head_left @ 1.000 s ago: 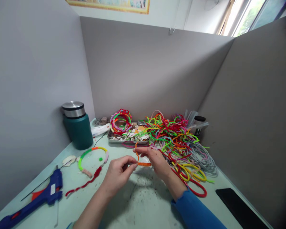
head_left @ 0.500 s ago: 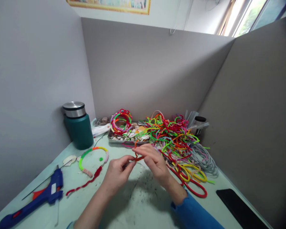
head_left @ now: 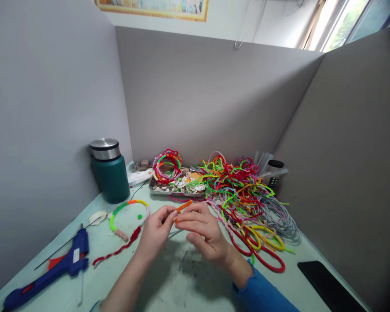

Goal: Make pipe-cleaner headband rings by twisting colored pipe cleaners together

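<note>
Between my two hands, above the middle of the table, is a short orange fuzzy stem (head_left: 185, 206). My left hand (head_left: 158, 229) pinches its lower end between thumb and fingertips. My right hand (head_left: 206, 232) lies beside it, the fingers stretched toward my left fingertips and the thumb apart below them; the fingertips touch the orange piece. To the left of my left hand lies a multicoloured ring (head_left: 130, 203) with a dark red fuzzy length (head_left: 126, 247) trailing from it. A small green dot (head_left: 139, 216) sits inside the ring.
A blue glue gun (head_left: 74, 255) lies at the left, near a green flask (head_left: 109, 173). Behind my hands are a metal tray (head_left: 178, 193) of small pieces and stacked rings (head_left: 167, 167). A tangled stem pile (head_left: 234, 182), grey coils (head_left: 282, 223) and a black flat object (head_left: 328, 284) lie right.
The orange stem has tilted from upright to slanting up and right. My right hand has shifted slightly down, its thumb now away from the stem. The view has moved slightly.
</note>
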Motion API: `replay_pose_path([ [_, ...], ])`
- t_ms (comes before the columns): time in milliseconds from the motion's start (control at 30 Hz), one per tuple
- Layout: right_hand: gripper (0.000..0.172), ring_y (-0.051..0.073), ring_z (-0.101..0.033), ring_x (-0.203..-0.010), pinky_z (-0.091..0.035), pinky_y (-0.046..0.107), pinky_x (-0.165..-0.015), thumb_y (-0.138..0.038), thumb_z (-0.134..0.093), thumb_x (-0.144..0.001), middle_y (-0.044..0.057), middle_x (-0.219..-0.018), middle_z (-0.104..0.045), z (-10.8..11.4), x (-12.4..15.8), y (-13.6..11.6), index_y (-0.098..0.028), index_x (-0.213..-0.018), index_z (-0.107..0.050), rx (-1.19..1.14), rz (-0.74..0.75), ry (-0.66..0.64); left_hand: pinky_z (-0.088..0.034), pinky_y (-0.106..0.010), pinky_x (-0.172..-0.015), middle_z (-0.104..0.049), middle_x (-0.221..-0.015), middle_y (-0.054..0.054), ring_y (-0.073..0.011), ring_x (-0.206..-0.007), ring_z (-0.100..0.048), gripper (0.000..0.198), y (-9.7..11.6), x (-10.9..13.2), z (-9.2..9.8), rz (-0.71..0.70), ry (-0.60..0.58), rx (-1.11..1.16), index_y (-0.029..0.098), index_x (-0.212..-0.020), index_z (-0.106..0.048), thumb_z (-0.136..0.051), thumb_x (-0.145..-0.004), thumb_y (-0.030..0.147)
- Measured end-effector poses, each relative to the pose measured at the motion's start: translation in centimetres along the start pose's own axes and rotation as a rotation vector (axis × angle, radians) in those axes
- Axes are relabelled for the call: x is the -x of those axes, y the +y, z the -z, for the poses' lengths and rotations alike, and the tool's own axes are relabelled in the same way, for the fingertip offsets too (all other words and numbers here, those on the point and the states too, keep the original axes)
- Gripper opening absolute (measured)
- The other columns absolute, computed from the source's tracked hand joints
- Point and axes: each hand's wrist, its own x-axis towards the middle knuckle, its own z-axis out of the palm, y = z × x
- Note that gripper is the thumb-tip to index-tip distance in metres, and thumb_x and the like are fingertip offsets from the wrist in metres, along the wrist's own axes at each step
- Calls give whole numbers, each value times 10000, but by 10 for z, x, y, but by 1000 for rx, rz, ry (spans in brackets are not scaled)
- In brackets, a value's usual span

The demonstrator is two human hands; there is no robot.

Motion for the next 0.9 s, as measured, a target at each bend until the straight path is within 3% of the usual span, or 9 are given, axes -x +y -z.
replay_pose_path([
  [200, 265, 213, -568, -935, -410, 438, -871, -219, -483, -843, 80, -1039, -674, -4, 0, 3, -220, -1061, -634, -10, 37, -29, -223, -166, -404, -422, -532, 80, -50, -423, -307, 287, 3, 0, 2, 164, -19, 180, 166, -810, -571, -575, -764, 449],
  [467, 221, 209, -573, -965, -420, 417, -890, -197, -480, -850, 74, -993, -681, -10, 2, 0, -219, -983, -655, -70, 17, -71, -247, -171, -396, -455, -514, 75, -48, -409, -344, 339, 0, -2, 3, 208, 57, 214, 149, -770, -600, -650, -687, 474],
  [600, 189, 184, -596, -863, -461, 340, -795, -212, -472, -872, 77, -910, -664, -17, 5, 0, -195, -897, -659, -133, -263, 115, -295, -171, -437, -514, -565, 61, -50, -449, -389, 290, 5, -2, 4, 158, 93, 239, 154, -766, -611, -649, -706, 435],
  [700, 220, 135, -579, -631, -455, 247, -552, -312, -465, -883, 40, -738, -623, -25, 5, 4, -180, -844, -637, -275, -600, 199, -349, -180, -488, -552, -589, 51, -69, -497, -449, 265, 6, -1, 2, 137, 79, 211, 161, -777, -618, -633, -726, 420],
  [767, 245, 103, -543, -527, -380, 200, -421, -371, -481, -865, 30, -743, -611, -31, 4, 7, -169, -839, -617, -450, -772, 204, -392, -193, -544, -597, -639, 28, -99, -580, -516, 252, 5, -1, 0, 116, 51, 188, 163, -789, -623, -618, -742, 410],
  [900, 258, 58, -487, -458, -303, 156, -364, -403, -570, -798, 10, -717, -592, -38, 1, 7, -148, -803, -606, -784, -922, 223, -434, -212, -612, -623, -689, 10, -127, -662, -559, 241, 0, 0, -6, 76, 20, 132, 160, -812, -628, -588, -773, 394],
])
